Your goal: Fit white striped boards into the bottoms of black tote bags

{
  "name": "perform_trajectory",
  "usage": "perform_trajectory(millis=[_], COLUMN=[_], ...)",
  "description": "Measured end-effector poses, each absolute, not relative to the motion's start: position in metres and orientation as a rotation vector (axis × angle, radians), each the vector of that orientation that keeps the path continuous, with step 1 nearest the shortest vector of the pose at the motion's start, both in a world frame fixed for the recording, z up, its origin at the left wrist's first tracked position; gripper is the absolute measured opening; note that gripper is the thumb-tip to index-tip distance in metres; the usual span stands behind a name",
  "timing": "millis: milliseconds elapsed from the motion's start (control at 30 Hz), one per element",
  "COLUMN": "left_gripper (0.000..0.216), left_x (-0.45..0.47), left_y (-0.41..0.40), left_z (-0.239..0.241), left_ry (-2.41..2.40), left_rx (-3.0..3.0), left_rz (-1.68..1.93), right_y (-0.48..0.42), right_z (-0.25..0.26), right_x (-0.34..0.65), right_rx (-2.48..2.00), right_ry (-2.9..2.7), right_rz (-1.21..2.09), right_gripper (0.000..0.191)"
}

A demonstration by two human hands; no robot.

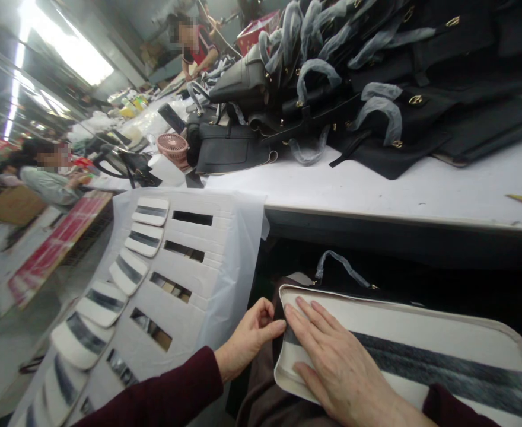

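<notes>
On my lap lies a long off-white bag panel (421, 317) with raised edges and a dark lengthwise strip. My right hand (332, 362) rests on its left end, fingers stretched out flat. Beside that end is my left hand (247, 338), its fingers curled in and its thumb tip at the panel's edge. Whatever its fingertips may pinch is hidden. A plastic-wrapped handle (343, 267) arches up just behind the panel, against dark material.
Left of me, a pale slotted board (185, 326) carries a row of small off-white pieces (103, 302) with dark strips. Black bags (376, 130) are heaped on the white table (376, 198), near a pink fan (172, 148). Other people (50, 172) work farther back.
</notes>
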State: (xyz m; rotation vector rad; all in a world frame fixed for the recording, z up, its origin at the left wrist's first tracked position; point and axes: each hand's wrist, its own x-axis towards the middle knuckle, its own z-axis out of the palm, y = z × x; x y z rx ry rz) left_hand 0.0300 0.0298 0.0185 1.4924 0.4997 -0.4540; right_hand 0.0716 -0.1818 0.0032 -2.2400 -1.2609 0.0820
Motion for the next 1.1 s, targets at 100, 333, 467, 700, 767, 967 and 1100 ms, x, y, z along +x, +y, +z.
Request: perform_trajectory(millis=[100,333,467,700,767,967,1100], left_gripper=[0.040,0.037,0.033,0.028,0.035,0.053,0.056], left_x=[0.027,0.012,0.003,0.005,0.009,0.019,0.023], left_y=[0.028,0.003,-0.006,0.002,0.005,0.016,0.020], left_z=[0.013,-0.004,-0.010,-0.022,-0.026,-0.038,-0.037], left_ry=[0.486,0.524,0.547,0.511,0.439,0.206,0.096], left_rx=[1.478,1.061,0.864,1.170,1.282,1.667,1.787], left_rz=[-0.414,-0.205,-0.143,-0.023,0.013,0.042,0.014], right_y=[-0.182,-0.179,-0.179,-0.178,-0.177,-0.175,-0.182], right_z=[0.006,0.009,0.011,0.010,0.012,0.025,0.034], right_x=[0.073,0.070,0.068,0.068,0.070,0.078,0.081], right_rx=[-2.249,-2.286,-2.295,-2.273,-2.248,-2.080,-1.916], right_ry=[-1.283,-1.311,-1.315,-1.292,-1.254,-1.061,-0.938], right_rz=[0.094,0.137,0.157,0.216,0.256,0.422,0.528], right_gripper=[0.074,0.074,0.076,0.077,0.078,0.092,0.097])
